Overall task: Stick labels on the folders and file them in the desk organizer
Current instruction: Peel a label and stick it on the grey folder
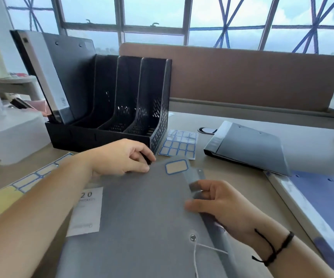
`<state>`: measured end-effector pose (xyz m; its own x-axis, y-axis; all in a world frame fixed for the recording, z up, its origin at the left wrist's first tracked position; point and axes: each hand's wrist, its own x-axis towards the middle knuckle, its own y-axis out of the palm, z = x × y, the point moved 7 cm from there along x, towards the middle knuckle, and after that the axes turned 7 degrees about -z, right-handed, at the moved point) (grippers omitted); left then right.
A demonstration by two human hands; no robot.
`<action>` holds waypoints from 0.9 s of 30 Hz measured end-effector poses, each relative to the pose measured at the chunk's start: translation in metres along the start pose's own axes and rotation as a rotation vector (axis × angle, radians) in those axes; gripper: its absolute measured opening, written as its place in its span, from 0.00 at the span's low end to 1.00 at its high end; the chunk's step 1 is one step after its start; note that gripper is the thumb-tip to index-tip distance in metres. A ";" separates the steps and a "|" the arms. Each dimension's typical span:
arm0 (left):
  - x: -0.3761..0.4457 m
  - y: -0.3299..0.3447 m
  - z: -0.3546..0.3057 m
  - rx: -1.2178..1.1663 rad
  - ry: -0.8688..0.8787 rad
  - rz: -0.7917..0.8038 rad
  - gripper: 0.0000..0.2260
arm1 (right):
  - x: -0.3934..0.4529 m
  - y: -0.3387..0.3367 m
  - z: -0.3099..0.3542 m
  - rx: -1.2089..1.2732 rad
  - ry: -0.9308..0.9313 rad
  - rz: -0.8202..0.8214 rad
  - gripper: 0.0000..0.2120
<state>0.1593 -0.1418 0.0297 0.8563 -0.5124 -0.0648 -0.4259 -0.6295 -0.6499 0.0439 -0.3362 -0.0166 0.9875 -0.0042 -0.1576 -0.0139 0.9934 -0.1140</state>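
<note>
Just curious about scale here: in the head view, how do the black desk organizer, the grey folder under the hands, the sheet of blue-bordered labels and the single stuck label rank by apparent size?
1. grey folder, though nearest the camera
2. desk organizer
3. label sheet
4. stuck label

The beige counter (232, 177) carries a black organizer (110, 125) at upper left, label sheets (179, 144) beside it, a grey folder (142, 217) at centre, another folder (248, 145) at right, and a blue folder (322, 207) at the right edge.
</note>
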 end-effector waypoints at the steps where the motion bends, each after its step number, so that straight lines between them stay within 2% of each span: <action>1: -0.005 -0.011 0.001 0.096 0.006 -0.086 0.09 | 0.002 -0.005 0.000 0.083 0.005 -0.052 0.10; 3: -0.023 -0.033 0.002 0.175 0.033 -0.363 0.10 | 0.004 -0.017 0.001 0.211 0.023 -0.163 0.12; 5: -0.050 -0.044 0.002 0.099 0.059 -0.646 0.17 | 0.003 -0.027 0.003 0.279 0.023 -0.236 0.13; 7: -0.075 -0.039 0.004 0.005 -0.001 -0.736 0.24 | 0.000 -0.030 0.009 0.339 0.010 -0.255 0.11; 10: -0.099 -0.028 0.019 -0.167 -0.132 -0.724 0.30 | -0.003 -0.028 0.017 0.370 -0.021 -0.232 0.09; 12: -0.113 -0.030 0.033 -0.472 -0.209 -0.733 0.33 | -0.004 -0.023 0.020 0.382 -0.034 -0.210 0.09; 13: -0.118 -0.032 0.038 -0.617 -0.237 -0.719 0.31 | -0.004 -0.020 0.023 0.383 -0.040 -0.210 0.10; 14: -0.121 -0.032 0.037 -0.700 -0.248 -0.674 0.25 | -0.002 -0.020 0.025 0.384 -0.045 -0.231 0.13; 16: -0.128 -0.024 0.026 -0.696 -0.263 -0.492 0.10 | 0.003 -0.019 0.034 0.354 -0.059 -0.291 0.16; 19: -0.134 -0.026 0.019 -0.585 -0.271 -0.331 0.10 | 0.013 -0.009 0.063 0.271 -0.081 -0.342 0.07; 23: -0.140 -0.056 0.017 -0.442 -0.233 -0.190 0.11 | 0.043 0.010 0.102 0.119 -0.154 -0.381 0.05; 25: -0.141 -0.074 0.021 -0.434 -0.227 -0.215 0.11 | 0.061 0.021 0.117 0.070 -0.179 -0.374 0.06; 27: -0.141 -0.102 0.027 -0.454 -0.221 -0.360 0.11 | 0.077 0.036 0.127 0.065 -0.182 -0.312 0.13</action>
<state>0.0904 0.0104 0.0851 0.9890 -0.1187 -0.0885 -0.1389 -0.9511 -0.2760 0.1395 -0.2858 0.0915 0.9544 -0.2938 0.0523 0.2968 0.9527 -0.0654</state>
